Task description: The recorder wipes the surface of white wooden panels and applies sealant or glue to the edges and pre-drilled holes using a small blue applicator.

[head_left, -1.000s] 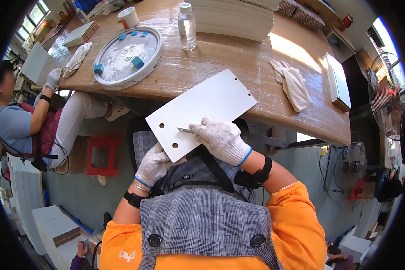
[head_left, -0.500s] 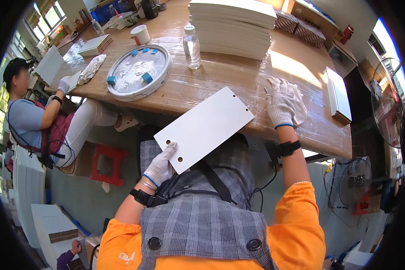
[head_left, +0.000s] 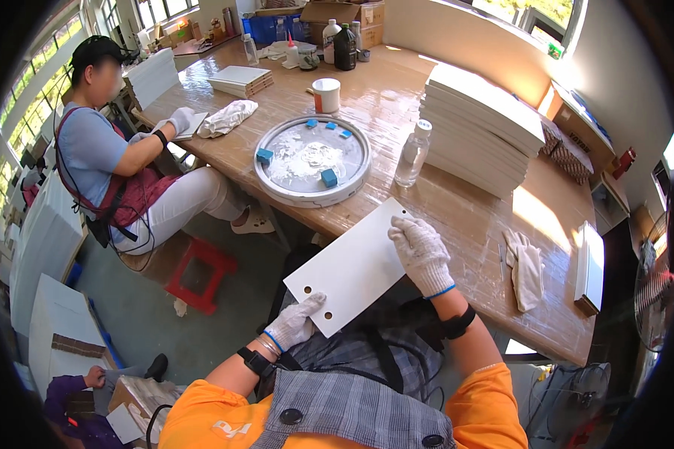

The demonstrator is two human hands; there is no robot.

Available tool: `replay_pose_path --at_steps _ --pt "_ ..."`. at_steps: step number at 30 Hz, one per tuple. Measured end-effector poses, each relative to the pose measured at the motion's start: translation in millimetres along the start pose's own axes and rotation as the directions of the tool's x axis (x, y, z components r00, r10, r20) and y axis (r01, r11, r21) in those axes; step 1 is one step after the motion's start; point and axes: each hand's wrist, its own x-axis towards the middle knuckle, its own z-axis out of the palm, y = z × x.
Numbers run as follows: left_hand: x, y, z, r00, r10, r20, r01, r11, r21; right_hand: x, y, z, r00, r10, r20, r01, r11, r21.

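Observation:
A white rectangular panel [head_left: 350, 262] with dark round holes near its ends lies tilted above my lap. My left hand [head_left: 296, 322], in a white knitted glove, grips its near left end, thumb on top beside two holes. At the far right end my right hand [head_left: 421, 254], gloved the same way, is closed over the panel's edge, its fingertips by a small hole; anything under those fingers is hidden. On the table, left of a loose white glove [head_left: 526, 271], lies a thin tool [head_left: 502, 262]. Beyond the panel stands a round tray [head_left: 259, 176] with white powder and several blue blocks.
A clear bottle [head_left: 412, 153] and a tall stack of white panels [head_left: 479, 127] stand behind the panel. A white tub [head_left: 326, 96] is past the tray. At the left a co-worker [head_left: 120, 142] sits handling a panel, near a red stool [head_left: 202, 277]. A fan is at the right.
My right hand has left the loose glove on the table and come to the panel's far right end. My left hand keeps its hold. The whole view has swung leftward.

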Motion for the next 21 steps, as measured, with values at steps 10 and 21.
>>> replay_pose_path --at_steps 10,21 --pt "12 0 -18 0.993 -0.077 0.086 0.087 0.988 -0.130 129 -55 110 0.939 0.304 0.157 -0.226 0.895 -0.384" --pt "22 11 -25 0.978 -0.163 0.129 0.181 0.973 -0.146 110 -30 70 0.813 0.255 0.523 -0.561 0.581 0.589"
